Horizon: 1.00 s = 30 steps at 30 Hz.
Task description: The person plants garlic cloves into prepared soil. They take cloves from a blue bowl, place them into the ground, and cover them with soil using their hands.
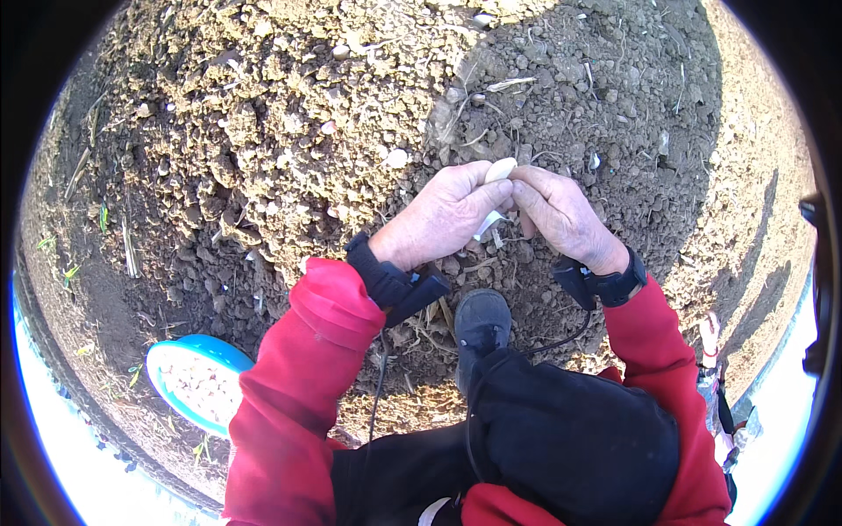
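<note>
My left hand [447, 214] and my right hand [559, 207] meet above the soil, fingertips touching. Between them is a pale, smooth piece [501, 169] that looks like a garlic clove, pinched by my left thumb and forefinger, with my right fingertips against its side. Below my left fingers shows a thin white scrap [488, 225]; whether a finger holds it is not clear. The undersides of both hands are hidden. Similar pale cloves lie on the soil, one [396, 158] left of my hands and another [329, 127] farther left.
A blue basin [227, 352] full of pale cloves stands on the ground at lower left, beside my left sleeve. Cloddy soil [263, 85] with dry stalks [129, 246] spreads ahead. My dark boot [483, 322] is below my hands. Another person's hand [710, 335] shows at far right.
</note>
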### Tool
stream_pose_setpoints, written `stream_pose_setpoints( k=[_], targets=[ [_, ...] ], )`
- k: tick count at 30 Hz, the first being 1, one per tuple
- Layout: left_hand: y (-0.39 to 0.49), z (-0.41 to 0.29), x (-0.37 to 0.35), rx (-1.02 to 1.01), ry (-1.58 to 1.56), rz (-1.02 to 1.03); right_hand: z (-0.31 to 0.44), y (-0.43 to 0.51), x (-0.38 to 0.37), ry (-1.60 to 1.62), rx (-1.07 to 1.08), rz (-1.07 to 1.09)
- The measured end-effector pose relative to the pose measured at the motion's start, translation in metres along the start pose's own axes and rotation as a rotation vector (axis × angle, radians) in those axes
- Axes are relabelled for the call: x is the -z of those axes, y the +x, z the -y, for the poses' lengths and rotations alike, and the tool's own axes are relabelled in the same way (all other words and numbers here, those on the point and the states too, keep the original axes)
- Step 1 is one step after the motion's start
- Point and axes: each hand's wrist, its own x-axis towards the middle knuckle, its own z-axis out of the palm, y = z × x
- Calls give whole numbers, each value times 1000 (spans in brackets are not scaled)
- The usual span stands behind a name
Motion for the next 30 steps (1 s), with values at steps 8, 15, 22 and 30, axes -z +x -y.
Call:
stream_pose_setpoints(
  k=[8,15,22,30],
  targets=[
    [-8,81,-38,209,-275,-69,-34,-14,3,-329,112,-165],
    [-43,117,-38,400,-244,-120,-53,29,-35,-1011,413,-50],
    [-46,115,-25,243,-220,-96,-47,36,-38,-1023,208,-16],
    [-49,116,-22,226,-166,-104,-49,34,-25,-866,312,-21]
  ],
)
